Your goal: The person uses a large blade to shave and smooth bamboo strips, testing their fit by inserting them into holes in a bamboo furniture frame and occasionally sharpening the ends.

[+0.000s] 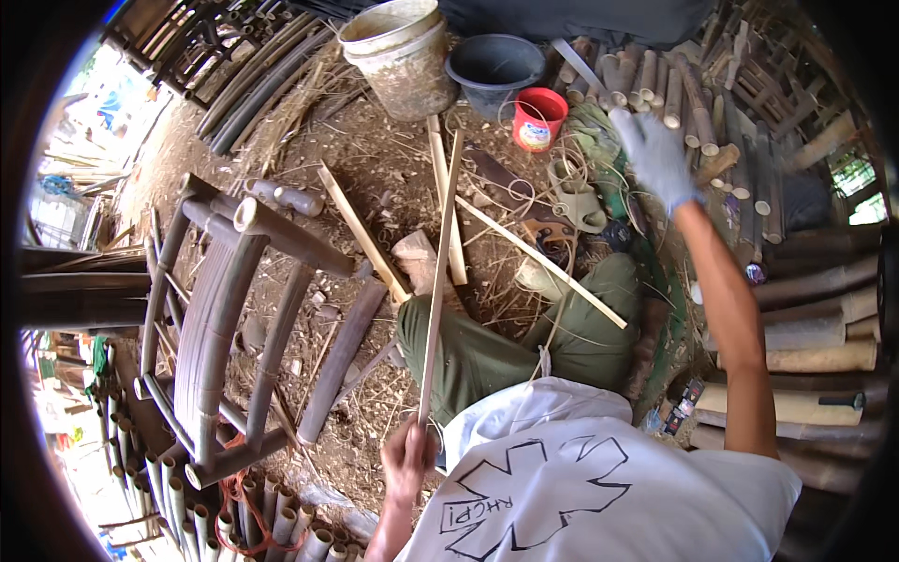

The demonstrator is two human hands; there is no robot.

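1. The bare left hand [409, 454], low in the view beside the seated person's white shirt [552, 468], is closed around the lower end of a long, thin, pale bamboo strip [436, 300]. The strip rises upward, passing in front of the olive-green trousers [468, 361] and over the littered earth floor [328, 131].
2. The right hand [653, 155], in a pale grey work glove, is extended to the upper right. A flat, straight, grey blade [579, 66] projects just beyond its fingertips. Owing to blur, the hand appears to be at the blade's near end; whether it grips it cannot be told.
3. Three further pale split-bamboo pieces are noted ahead of the person: one left [363, 234] of the held strip, one crossing behind it [457, 253], one slanting right [543, 260] toward the knee.
4. Beyond these stand a stained off-white bucket [398, 66], a round black tub [494, 70] and a small red pail [540, 120].
5. At left, a dark brown bamboo frame with a slatted panel [208, 328] is observed.
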